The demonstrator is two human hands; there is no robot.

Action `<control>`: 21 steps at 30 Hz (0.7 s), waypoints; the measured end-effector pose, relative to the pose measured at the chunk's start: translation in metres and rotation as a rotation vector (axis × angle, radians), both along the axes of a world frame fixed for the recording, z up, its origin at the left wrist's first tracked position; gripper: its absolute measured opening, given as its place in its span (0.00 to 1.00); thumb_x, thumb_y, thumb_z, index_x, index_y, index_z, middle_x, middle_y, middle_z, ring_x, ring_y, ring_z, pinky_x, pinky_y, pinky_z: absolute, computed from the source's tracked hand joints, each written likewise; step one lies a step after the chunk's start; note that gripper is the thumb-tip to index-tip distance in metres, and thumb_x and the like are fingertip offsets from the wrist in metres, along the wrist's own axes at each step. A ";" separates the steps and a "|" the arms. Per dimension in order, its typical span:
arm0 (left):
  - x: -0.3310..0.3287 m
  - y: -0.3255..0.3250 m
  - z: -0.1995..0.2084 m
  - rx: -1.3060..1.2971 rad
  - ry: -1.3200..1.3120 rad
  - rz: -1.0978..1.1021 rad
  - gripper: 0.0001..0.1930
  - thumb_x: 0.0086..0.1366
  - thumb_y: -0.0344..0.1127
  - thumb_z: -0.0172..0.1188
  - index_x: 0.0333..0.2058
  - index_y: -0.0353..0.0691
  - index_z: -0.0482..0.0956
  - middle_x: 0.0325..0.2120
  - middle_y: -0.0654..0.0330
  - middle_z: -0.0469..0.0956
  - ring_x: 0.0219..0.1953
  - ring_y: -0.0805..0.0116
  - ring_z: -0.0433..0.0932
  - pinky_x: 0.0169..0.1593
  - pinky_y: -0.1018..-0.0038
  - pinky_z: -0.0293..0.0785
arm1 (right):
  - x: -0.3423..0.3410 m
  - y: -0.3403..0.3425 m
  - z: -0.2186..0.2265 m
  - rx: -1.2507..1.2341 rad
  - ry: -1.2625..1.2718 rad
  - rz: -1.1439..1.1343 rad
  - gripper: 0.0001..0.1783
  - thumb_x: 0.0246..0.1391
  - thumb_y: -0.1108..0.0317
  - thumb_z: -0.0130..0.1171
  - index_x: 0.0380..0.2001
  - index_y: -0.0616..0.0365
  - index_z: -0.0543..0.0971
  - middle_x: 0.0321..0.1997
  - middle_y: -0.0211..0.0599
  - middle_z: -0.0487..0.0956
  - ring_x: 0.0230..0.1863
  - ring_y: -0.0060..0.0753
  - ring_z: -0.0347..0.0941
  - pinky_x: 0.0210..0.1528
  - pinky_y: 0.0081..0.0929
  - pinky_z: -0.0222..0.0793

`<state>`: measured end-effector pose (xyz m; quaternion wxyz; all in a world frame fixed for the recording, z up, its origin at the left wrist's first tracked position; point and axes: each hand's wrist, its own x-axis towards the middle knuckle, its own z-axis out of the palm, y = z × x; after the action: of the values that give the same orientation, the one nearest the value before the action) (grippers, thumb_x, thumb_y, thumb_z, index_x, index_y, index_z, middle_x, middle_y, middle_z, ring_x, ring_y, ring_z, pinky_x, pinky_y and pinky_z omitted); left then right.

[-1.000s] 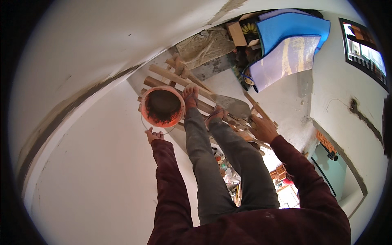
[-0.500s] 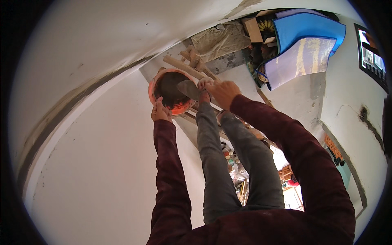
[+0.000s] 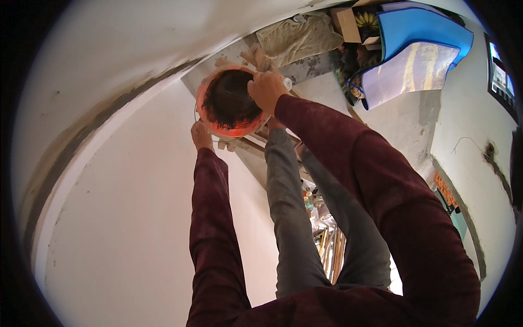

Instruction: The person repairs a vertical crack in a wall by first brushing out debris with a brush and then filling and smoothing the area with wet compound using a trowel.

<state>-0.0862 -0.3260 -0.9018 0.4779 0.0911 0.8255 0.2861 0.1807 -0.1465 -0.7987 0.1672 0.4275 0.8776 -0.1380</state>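
An orange bucket (image 3: 206, 117) with a dark, wet-looking mix (image 3: 231, 98) inside tilts its mouth up at me. At its near left side, my left hand (image 3: 201, 136) is closed around the thin wire handle. My right hand (image 3: 266, 91) is over the right part of the rim, fingers wrapped round a trowel. Only the pale end of the trowel's handle (image 3: 287, 84) sticks out past the hand; its blade is hidden from view.
Planks (image 3: 248, 146) lie under and beside the bucket, by my feet. White walls (image 3: 131, 207) curve along the left. Further off are a crumpled sack (image 3: 297, 38), an open cardboard box (image 3: 347, 24) with bananas (image 3: 367, 20), and blue (image 3: 419, 30) and pale purple (image 3: 411, 71) mats.
My left hand has gone from the bucket's rim to its wire handle. My right hand has moved left over the bucket, and the trowel blade has passed out of sight.
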 end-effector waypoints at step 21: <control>0.091 0.028 0.061 0.162 0.067 0.012 0.20 0.74 0.44 0.41 0.52 0.36 0.75 0.37 0.63 0.78 0.35 0.75 0.75 0.37 0.77 0.74 | 0.048 -0.020 -0.039 -0.479 0.152 -0.074 0.26 0.44 0.67 0.64 0.51 0.49 0.75 0.36 0.42 0.79 0.37 0.45 0.79 0.36 0.41 0.75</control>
<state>0.0050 -0.2984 -0.8406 0.4393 0.1342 0.8157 0.3516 0.2283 -0.1661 -0.8380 0.1921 0.3958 0.8138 -0.3798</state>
